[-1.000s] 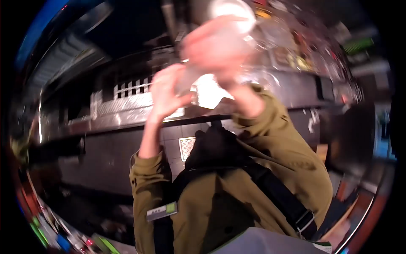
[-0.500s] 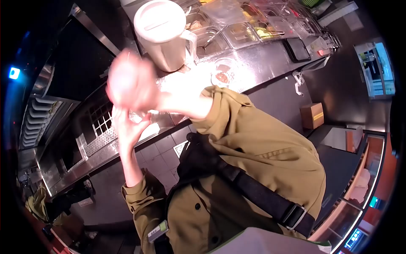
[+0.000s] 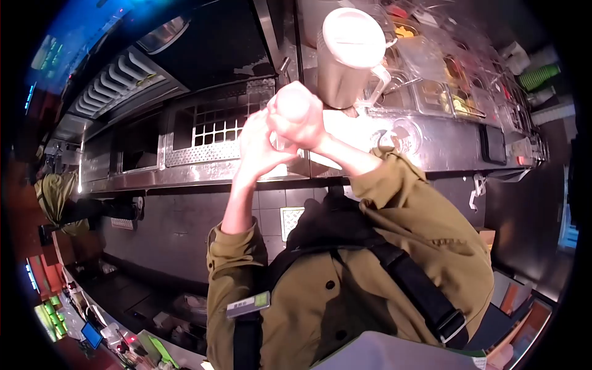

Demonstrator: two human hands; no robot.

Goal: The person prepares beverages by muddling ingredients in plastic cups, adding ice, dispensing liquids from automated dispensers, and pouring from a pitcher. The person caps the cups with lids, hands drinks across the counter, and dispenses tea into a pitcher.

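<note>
My right hand (image 3: pixel 311 126) is wrapped around a pale, round-topped object (image 3: pixel 293 105), washed out by glare, so its kind does not show clearly. Below and to the left, my left hand (image 3: pixel 256 145) curves against the same object, its thumb stretched toward the right wrist. Its fingers are partly hidden behind my right hand. Both hands are together above the steel counter's front edge. Just beyond them stands a large metal pitcher (image 3: pixel 342 77) with a white lid and handle, touched by neither hand.
Clear-lidded food containers (image 3: pixel 431 95) line the counter at the right. A clear round container (image 3: pixel 404 135) sits nearer, with a black flat device (image 3: pixel 493 144) farther right. A sunken grid (image 3: pixel 216 131) lies left of my hands. At far left is another person's sleeve (image 3: pixel 55 188).
The view has turned, shifting the counter and pitcher to the right in the picture. My right hand, blurred by motion before, is sharper now and still pressed together with my left.
</note>
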